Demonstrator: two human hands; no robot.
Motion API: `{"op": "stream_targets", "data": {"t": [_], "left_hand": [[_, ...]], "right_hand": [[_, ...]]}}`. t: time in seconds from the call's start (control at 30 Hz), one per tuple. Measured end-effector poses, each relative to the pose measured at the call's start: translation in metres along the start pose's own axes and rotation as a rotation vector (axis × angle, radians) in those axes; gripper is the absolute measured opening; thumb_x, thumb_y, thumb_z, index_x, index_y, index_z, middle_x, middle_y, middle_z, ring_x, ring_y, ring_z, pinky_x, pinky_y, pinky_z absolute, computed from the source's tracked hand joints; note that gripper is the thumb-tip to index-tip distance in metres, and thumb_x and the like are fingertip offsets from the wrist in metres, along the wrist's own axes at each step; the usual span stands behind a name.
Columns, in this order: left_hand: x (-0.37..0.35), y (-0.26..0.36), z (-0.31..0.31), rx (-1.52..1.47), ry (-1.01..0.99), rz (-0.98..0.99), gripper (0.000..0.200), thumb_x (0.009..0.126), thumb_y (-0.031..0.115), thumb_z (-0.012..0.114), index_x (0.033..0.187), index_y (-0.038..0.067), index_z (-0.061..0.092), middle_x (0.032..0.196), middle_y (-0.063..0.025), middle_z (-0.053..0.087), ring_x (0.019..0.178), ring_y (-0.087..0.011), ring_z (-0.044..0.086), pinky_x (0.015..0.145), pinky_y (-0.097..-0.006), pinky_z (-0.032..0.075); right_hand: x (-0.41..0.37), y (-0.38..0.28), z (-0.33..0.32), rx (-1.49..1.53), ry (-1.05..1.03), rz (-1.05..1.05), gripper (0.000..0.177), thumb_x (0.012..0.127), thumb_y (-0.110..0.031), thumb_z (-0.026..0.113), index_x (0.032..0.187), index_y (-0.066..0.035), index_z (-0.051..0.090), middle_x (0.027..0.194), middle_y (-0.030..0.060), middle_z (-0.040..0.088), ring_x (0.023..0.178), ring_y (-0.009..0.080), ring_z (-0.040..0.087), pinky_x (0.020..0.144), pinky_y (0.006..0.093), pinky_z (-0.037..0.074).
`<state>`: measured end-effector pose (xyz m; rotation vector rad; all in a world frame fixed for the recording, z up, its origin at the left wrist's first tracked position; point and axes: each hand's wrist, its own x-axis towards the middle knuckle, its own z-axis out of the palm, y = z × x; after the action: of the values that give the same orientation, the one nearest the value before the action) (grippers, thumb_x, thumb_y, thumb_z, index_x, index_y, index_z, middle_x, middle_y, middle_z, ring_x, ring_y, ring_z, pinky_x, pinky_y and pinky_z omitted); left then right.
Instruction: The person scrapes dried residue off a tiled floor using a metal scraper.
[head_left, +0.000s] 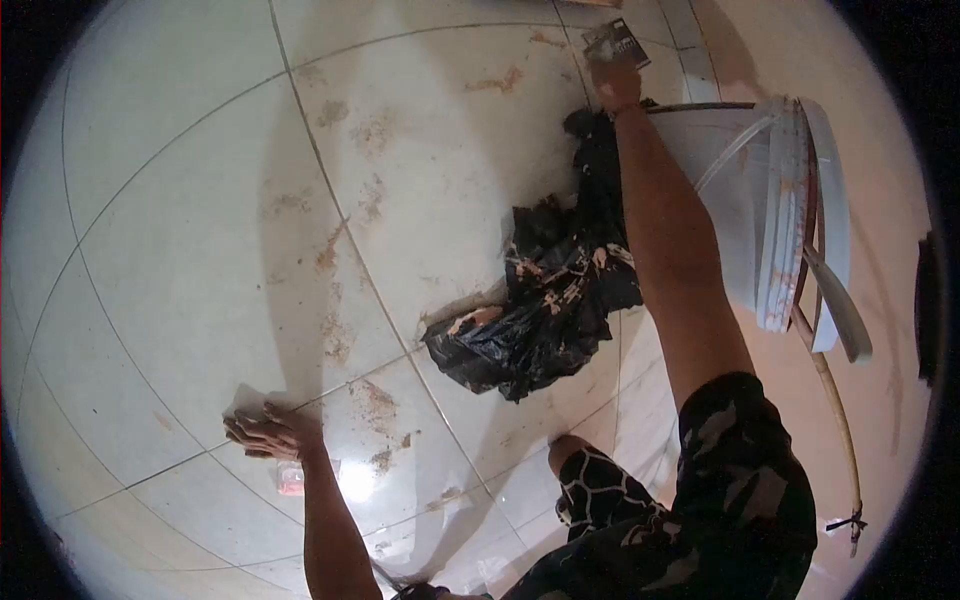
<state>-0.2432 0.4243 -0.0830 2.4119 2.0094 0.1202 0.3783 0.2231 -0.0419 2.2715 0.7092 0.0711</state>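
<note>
At eight o'clock, the left hand point(275, 434) lies flat, good for leaning; at one, the right hand point(614, 84) holds a grey thing point(622, 44).

Around you the floor tiles point(180, 250) were smooth and glossy, though the smears point(372, 405) on them looked rough. The crumpled black bag point(545, 345) was shiny plastic, the bucket point(735, 170) smooth plastic, your sleeve point(750, 440) matt cloth.

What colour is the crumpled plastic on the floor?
The plastic is black; it shows best in the head view.
</note>
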Motion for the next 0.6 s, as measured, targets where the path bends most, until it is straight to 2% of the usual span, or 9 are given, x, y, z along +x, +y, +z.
{"op": "stream_targets", "data": {"t": [0.07, 0.2, 0.27, 0.3, 0.37, 0.4, 0.5, 0.57, 0.6], "left_hand": [[-0.001, -0.003, 0.003, -0.002, -0.003, -0.002, 0.064, 0.088, 0.054, 0.021, 0.130, 0.007, 0.024, 0.138, -0.0144, 0.020, 0.130, -0.0334, 0.013, 0.099, -0.0589, 0.011], [0.000, -0.005, 0.003, -0.007, 0.007, 0.019, 0.065, 0.087, 0.055, 0.020, 0.130, 0.007, 0.024, 0.138, -0.0144, 0.020, 0.129, -0.0337, 0.014, 0.099, -0.0590, 0.011], [0.000, -0.001, 0.000, 0.000, 0.011, 0.012, 0.065, 0.087, 0.055, 0.022, 0.129, 0.006, 0.026, 0.135, -0.0151, 0.023, 0.128, -0.0324, 0.016, 0.098, -0.0568, 0.013], [0.000, 0.002, 0.000, -0.002, 0.029, 0.001, 0.065, 0.087, 0.054, 0.024, 0.128, 0.005, 0.028, 0.133, -0.0158, 0.026, 0.127, -0.0311, 0.019, 0.097, -0.0545, 0.014], [0.001, 0.003, 0.000, -0.004, 0.027, 0.010, 0.064, 0.087, 0.054, 0.024, 0.128, 0.005, 0.028, 0.133, -0.0158, 0.025, 0.127, -0.0309, 0.019, 0.097, -0.0546, 0.015], [-0.001, 0.001, -0.002, -0.001, 0.019, 0.011, 0.063, 0.087, 0.053, 0.025, 0.128, 0.006, 0.028, 0.133, -0.0158, 0.025, 0.127, -0.0307, 0.019, 0.097, -0.0547, 0.015], [0.000, 0.001, 0.000, 0.022, 0.022, -0.001, 0.061, 0.088, 0.052, 0.026, 0.128, 0.006, 0.029, 0.133, -0.0152, 0.026, 0.127, -0.0303, 0.019, 0.096, -0.0558, 0.015], [0.001, 0.003, -0.002, 0.015, 0.015, 0.003, 0.060, 0.088, 0.051, 0.026, 0.128, 0.007, 0.029, 0.134, -0.0146, 0.026, 0.127, -0.0302, 0.019, 0.097, -0.0559, 0.015], [0.000, 0.004, -0.003, -0.002, 0.009, 0.004, 0.059, 0.088, 0.051, 0.026, 0.128, 0.007, 0.030, 0.134, -0.0140, 0.026, 0.128, -0.0301, 0.019, 0.097, -0.0559, 0.015]], "right_hand": [[-0.004, -0.007, 0.022, 0.478, 0.286, 0.201, 0.024, 0.078, -0.027, 0.056, 0.088, -0.007, 0.066, 0.089, 0.0111, 0.062, 0.078, 0.0272, 0.062, 0.067, 0.0384, 0.052], [-0.013, -0.010, 0.026, 0.418, 0.234, 0.127, 0.028, 0.076, -0.029, 0.057, 0.089, -0.006, 0.065, 0.089, 0.0136, 0.061, 0.077, 0.0272, 0.062, 0.066, 0.0382, 0.053], [-0.003, -0.010, 0.031, 0.316, -0.013, 0.173, 0.033, 0.074, -0.035, 0.059, 0.091, -0.006, 0.064, 0.088, 0.0137, 0.061, 0.079, 0.0275, 0.061, 0.070, 0.0391, 0.052], [0.000, -0.013, 0.032, 0.315, -0.010, 0.171, 0.033, 0.074, -0.035, 0.059, 0.091, -0.006, 0.064, 0.088, 0.0137, 0.061, 0.079, 0.0275, 0.061, 0.070, 0.0391, 0.052], [0.001, -0.022, 0.041, 0.566, 0.034, 0.400, 0.035, 0.071, -0.035, 0.062, 0.090, -0.005, 0.064, 0.089, 0.0132, 0.061, 0.081, 0.0282, 0.061, 0.074, 0.0409, 0.051], [0.007, -0.020, 0.048, 0.568, 0.031, 0.398, 0.035, 0.071, -0.035, 0.062, 0.090, -0.005, 0.064, 0.089, 0.0132, 0.061, 0.081, 0.0282, 0.061, 0.074, 0.0409, 0.051], [0.018, -0.015, 0.053, 0.487, 0.118, 0.258, 0.033, 0.070, -0.032, 0.064, 0.087, -0.005, 0.064, 0.089, 0.0135, 0.061, 0.081, 0.0293, 0.061, 0.071, 0.0420, 0.051], [0.024, -0.006, 0.047, 0.156, 0.060, -0.051, 0.030, 0.070, -0.029, 0.064, 0.088, -0.005, 0.064, 0.089, 0.0135, 0.062, 0.083, 0.0272, 0.061, 0.072, 0.0407, 0.050], [0.017, -0.008, 0.051, 0.150, 0.055, -0.053, 0.030, 0.070, -0.029, 0.064, 0.088, -0.005, 0.064, 0.089, 0.0135, 0.062, 0.083, 0.0272, 0.061, 0.072, 0.0407, 0.050]]}}
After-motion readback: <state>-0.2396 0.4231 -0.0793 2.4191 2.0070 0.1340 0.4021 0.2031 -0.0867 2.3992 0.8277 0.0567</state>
